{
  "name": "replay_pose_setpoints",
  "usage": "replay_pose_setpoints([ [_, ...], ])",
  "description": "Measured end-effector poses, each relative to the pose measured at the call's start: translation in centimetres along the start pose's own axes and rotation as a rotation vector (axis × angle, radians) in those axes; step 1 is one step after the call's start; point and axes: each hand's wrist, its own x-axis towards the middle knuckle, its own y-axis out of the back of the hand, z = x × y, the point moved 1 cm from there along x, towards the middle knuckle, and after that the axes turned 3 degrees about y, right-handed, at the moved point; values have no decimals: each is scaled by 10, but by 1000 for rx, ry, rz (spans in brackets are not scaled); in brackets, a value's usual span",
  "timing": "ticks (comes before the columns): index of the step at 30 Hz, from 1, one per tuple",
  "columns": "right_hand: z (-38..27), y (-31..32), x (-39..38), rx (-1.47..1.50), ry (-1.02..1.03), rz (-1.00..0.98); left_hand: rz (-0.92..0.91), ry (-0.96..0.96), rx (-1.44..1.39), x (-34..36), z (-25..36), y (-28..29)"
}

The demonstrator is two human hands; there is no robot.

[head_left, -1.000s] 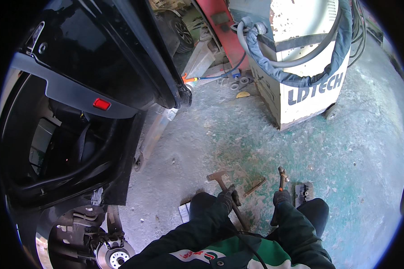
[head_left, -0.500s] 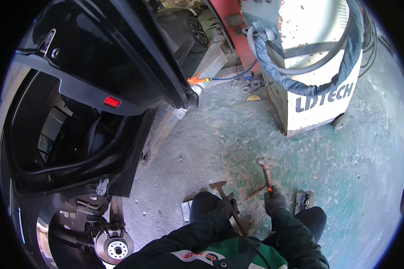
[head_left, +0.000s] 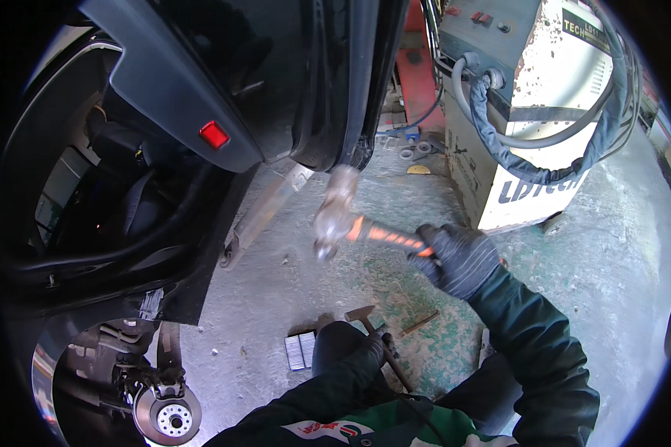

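Observation:
My right hand, in a dark grey glove, is wrapped round the orange-and-black handle of a ball-peen hammer. Its metal head is raised to the left of the hand, blurred by motion, and overlaps the lower edge of the black car door in view. Low by my left knee, my gloved left hand is closed on a second hammer, which has a rusty, tapered head and a long brown handle. A short brown stick lies on the floor just right of that hammer's head.
An open black car door fills the upper left; below it a brake disc is exposed. A white ribbed block lies beside my left knee. At the upper right stands a worn white machine with a thick hose. A grey metal arm lies below the door.
My right hand has lifted the ball-peen hammer up toward me, and its head has swung to the left. The left hand stays on the rusty hammer. The view has shifted slightly.

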Motion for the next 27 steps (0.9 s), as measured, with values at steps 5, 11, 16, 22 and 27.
replay_pose_setpoints([
  [5, 3, -10, 7, -45, -241, 69, 7, 15, -51, 8, 7, 6],
  [11, -45, -15, -5, 93, 179, -20, -7, 15, -114, 32, 10, 25],
  [16, -19, 3, 13, 5, 59, -43, -80, -8, -96, 40, 10, 36],
  [22, -41, -30, -5, 115, 112, -178, -16, -47, -125, 31, 13, 31],
  [27, -52, -32, -9, 153, 370, -326, -13, 3, -98, 20, 20, 25],
])
